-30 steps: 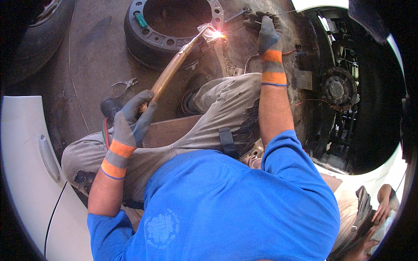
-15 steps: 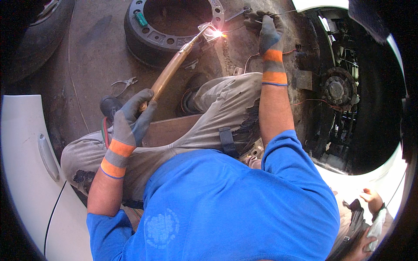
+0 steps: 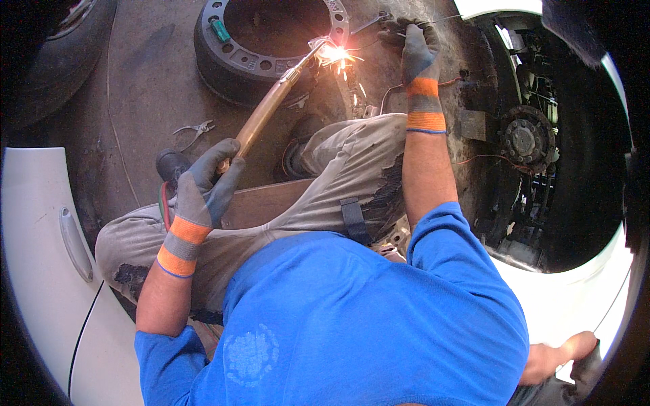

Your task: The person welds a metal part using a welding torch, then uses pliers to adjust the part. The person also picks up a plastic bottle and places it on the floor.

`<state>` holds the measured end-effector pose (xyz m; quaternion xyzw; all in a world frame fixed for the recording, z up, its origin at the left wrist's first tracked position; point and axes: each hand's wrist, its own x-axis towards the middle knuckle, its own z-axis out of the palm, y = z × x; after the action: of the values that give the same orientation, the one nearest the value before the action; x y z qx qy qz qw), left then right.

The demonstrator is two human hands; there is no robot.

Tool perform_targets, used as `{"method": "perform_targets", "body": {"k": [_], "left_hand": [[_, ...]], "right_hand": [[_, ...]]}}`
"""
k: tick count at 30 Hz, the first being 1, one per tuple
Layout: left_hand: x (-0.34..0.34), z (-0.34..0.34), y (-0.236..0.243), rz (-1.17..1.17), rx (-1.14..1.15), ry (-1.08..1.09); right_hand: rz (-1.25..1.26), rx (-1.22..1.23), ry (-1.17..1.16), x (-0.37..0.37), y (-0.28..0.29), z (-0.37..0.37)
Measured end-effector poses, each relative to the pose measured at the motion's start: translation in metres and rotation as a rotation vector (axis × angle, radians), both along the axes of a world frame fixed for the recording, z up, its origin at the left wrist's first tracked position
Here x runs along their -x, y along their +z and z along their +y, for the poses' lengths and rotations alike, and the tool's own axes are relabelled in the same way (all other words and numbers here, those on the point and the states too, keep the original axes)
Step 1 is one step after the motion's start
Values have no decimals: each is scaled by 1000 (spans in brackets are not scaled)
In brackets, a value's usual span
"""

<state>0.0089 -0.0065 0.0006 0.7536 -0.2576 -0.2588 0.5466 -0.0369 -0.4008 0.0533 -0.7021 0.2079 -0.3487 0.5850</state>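
Filling the lower middle, the person's blue shirt (image 3: 365, 318) shows above a stained floor (image 3: 152, 95), with white bodywork (image 3: 562, 287) curving round a dark wheel well at the right and a white door (image 3: 34, 223) with its handle at the left. A tyre (image 3: 61, 81) takes the upper left; grey trousers (image 3: 318, 169), ripped in two places, spread beneath the arms. Near the top, a brake drum (image 3: 264, 65) lies flat on the floor, while a wheel hub (image 3: 523, 137) shows inside the well. Another person's arm (image 3: 562, 355) appears at lower right. Slanting up toward the drum is a welding torch (image 3: 261, 115), its handle clasped in the gloved left grip (image 3: 206, 179). Gloved too, the right grip (image 3: 420, 54) is closed on a thin rod (image 3: 447, 19) that reaches toward the torch tip. Pliers (image 3: 203, 127) lie on the floor left of the torch; a small green piece (image 3: 219, 30) rests on the drum's rim. Bright sparks (image 3: 344, 62) scatter at the torch tip, just beside the drum, their glare hiding what is directly beneath.
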Motion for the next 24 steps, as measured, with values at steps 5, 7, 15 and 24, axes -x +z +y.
{"method": "perform_targets", "body": {"k": [5, 7, 15, 24], "left_hand": [[0, 0, 4, -13, 0, -3], [-1, 1, 5, -31, -5, -7], [-1, 0, 4, -18, -26, -6], [-2, 1, 0, -87, -7, -16]], "right_hand": [[8, 144, -57, 1, 7, 8], [20, 171, -66, 1, 10, 11], [9, 51, -42, -1, 8, 9], [67, 20, -75, -1, 7, 8]]}}
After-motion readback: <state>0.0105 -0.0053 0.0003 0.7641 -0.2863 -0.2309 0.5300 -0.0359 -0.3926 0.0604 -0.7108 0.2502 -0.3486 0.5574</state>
